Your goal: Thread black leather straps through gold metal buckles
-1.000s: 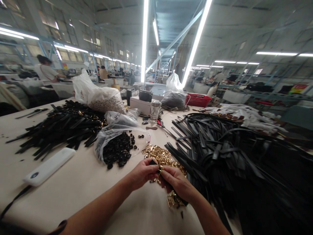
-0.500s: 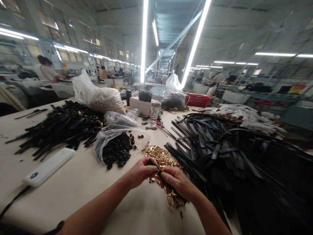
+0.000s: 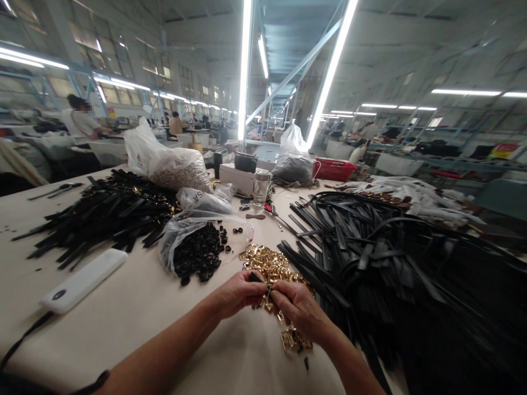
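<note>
Showing as a short, flat black strap (image 3: pixel 257 278), dark and plain, being pinched between thumb and fingers of the left hand (image 3: pixel 234 294). Sloping, with the free end poking up toward the left and the other end running in toward the closed fingertips of the right hand (image 3: pixel 297 307). Glinting where both sets of fingertips come close together, as a small gold-coloured fitting (image 3: pixel 269 287), being mostly covered and too small to tell in outline. Lying heaped just beyond the hands, as many shiny gold-coloured buckles (image 3: pixel 269 260), jumbling at all angles. Gathering below the right hand too, as a smaller cluster (image 3: pixel 293 339) of similar open frames, lying loose.
</note>
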Available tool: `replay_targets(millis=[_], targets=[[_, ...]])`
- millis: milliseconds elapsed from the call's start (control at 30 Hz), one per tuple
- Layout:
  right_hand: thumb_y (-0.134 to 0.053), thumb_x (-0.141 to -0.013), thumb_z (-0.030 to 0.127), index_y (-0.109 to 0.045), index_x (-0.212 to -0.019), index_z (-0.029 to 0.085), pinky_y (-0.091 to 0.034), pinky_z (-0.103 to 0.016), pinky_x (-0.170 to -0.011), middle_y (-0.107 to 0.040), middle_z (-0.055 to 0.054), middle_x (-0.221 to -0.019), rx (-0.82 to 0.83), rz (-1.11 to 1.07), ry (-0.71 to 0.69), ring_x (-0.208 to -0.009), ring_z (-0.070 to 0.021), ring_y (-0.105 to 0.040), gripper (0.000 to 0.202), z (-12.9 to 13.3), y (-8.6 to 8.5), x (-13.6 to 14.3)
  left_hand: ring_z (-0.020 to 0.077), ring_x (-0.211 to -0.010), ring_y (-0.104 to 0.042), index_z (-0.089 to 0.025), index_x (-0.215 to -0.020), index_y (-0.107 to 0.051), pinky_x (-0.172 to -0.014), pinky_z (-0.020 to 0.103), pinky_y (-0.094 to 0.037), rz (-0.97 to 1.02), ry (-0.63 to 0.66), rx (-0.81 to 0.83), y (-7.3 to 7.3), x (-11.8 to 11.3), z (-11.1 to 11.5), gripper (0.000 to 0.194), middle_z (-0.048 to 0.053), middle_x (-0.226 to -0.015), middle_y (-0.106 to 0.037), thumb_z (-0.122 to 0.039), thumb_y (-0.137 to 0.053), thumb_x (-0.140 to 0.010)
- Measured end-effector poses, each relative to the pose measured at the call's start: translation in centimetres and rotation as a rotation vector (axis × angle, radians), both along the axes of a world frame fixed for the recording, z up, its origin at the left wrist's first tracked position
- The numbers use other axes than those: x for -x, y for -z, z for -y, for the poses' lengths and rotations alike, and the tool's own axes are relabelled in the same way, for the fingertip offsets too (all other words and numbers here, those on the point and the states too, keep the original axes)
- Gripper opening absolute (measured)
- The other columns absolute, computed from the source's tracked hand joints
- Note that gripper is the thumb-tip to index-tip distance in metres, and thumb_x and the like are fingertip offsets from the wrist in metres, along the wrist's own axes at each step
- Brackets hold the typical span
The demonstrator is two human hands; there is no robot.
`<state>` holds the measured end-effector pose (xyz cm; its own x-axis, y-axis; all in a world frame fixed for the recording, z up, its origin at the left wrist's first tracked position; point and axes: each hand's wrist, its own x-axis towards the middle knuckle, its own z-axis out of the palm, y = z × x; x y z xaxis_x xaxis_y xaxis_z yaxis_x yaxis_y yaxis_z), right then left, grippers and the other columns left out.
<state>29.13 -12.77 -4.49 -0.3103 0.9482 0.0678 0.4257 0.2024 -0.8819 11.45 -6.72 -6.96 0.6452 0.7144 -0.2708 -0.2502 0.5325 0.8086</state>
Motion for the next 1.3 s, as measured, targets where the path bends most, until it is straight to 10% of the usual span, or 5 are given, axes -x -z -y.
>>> replay_targets(millis=[800, 1000, 1300], targets=[[-0.048, -0.089, 0.034, -0.052, -0.062, 0.017, -0.032, -0.022, -0.053, -0.049, 0.004, -0.056, -0.180, 0.167, 0.244, -0.054, -0.0107, -0.045, 0.032, -0.6, 1.1, 0.7, 0.0113, -0.058, -0.055, -0.013, -0.075, -0.061, -0.055, 0.022, -0.044, -0.204, -0.287, -0.539, 0.1, -0.7, 0.6, 0.028, 0.000, -0.066, -0.062, -0.033, -0.078, -0.065], [-0.049, -0.090, 0.039, -0.059, -0.068, 0.017, -0.033, -0.023, -0.054, -0.052, 0.002, -0.060, -0.226, 0.111, 0.287, -0.057, -0.0120, -0.045, 0.033, -0.7, 1.0, 0.0, 0.0154, -0.064, -0.060, -0.008, -0.086, -0.069, -0.062, 0.027, -0.048, -0.102, -0.121, -0.491, -0.6, 0.1, 0.7, 0.050, 0.009, -0.073, -0.067, -0.055, -0.052, -0.084], [-0.047, -0.093, 0.035, -0.060, -0.068, 0.017, -0.035, -0.022, -0.056, -0.056, 0.001, -0.063, -0.248, 0.079, 0.082, -0.058, -0.0111, -0.048, 0.033, 0.0, -0.4, 0.0, 0.0127, -0.065, -0.060, -0.015, -0.102, -0.064, -0.057, 0.024, -0.047, -0.009, 0.005, -0.334, -1.0, -0.4, 0.6, 0.046, 0.005, -0.087, -0.065, -0.034, -0.082, -0.063]])
